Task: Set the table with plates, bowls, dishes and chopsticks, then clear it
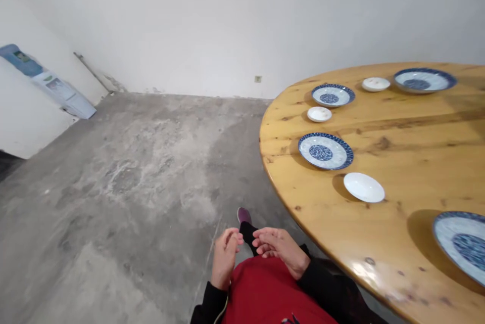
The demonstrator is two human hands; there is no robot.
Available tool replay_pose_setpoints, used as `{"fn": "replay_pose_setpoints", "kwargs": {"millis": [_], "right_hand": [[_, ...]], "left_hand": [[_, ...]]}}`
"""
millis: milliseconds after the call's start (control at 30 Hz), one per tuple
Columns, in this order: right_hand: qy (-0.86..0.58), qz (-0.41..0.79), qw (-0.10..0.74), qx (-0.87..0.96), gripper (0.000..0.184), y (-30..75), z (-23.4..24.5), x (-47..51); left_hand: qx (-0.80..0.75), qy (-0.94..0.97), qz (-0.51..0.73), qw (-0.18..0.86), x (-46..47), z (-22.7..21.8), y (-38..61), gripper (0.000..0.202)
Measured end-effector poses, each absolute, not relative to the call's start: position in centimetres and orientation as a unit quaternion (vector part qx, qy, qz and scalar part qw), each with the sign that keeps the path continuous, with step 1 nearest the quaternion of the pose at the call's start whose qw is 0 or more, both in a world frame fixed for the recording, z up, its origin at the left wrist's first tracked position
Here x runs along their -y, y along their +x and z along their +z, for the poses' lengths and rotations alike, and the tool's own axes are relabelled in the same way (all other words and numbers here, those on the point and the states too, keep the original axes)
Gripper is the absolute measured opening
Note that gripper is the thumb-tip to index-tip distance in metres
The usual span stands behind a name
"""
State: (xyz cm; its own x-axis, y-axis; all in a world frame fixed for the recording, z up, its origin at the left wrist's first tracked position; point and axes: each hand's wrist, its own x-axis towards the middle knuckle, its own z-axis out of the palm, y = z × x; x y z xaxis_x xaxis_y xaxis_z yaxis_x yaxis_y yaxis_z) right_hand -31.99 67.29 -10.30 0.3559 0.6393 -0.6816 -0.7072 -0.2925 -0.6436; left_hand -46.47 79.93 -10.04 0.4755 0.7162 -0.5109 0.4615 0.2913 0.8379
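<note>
Varnished wood table [379, 127], blue-rimmed plates [326, 151], white dishes [364, 187], left hand [225, 258], right hand [279, 249] empty, fingers [271, 237] loosely curled

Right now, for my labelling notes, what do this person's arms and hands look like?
Long black sleeves cover both arms, the left black sleeve and the right black sleeve, ending at the wrists. The bare left hand and bare right hand wear no gloves. A red garment shows between the sleeves.

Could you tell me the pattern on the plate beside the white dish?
The plate has a dark blue rim and round centre; head view.
</note>
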Motion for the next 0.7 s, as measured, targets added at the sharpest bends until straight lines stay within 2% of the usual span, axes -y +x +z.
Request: {"fn": "replay_pose_setpoints", "kwargs": {"millis": [200,333,400,500,700], "right_hand": [[-0.548,0.549,0.631,-0.026,0.027,-25.4,-10.3,-76.5],[-0.538,0.534,0.653,-0.016,0.027,-20.2,-9.4,-82.4],[-0.541,0.527,0.655,-0.024,0.026,-18.1,-9.3,-84.8],[-0.536,0.527,0.659,-0.029,0.027,-16.0,-9.5,-87.5],[-0.523,0.529,0.666,-0.051,0.031,-14.0,-10.4,-91.6]], "left_hand": [[-0.480,0.618,0.073,0.618,-88.5,-9.5,-40.5,0.038],[-0.499,0.617,0.093,0.602,-95.0,-8.8,-36.8,0.071],[-0.528,0.593,0.124,0.595,-97.6,-8.8,-35.2,0.081],[-0.540,0.574,0.113,0.605,-100.4,-9.0,-33.2,0.079],[-0.496,0.616,0.005,0.612,-105.2,-9.8,-26.8,0.080]]}}
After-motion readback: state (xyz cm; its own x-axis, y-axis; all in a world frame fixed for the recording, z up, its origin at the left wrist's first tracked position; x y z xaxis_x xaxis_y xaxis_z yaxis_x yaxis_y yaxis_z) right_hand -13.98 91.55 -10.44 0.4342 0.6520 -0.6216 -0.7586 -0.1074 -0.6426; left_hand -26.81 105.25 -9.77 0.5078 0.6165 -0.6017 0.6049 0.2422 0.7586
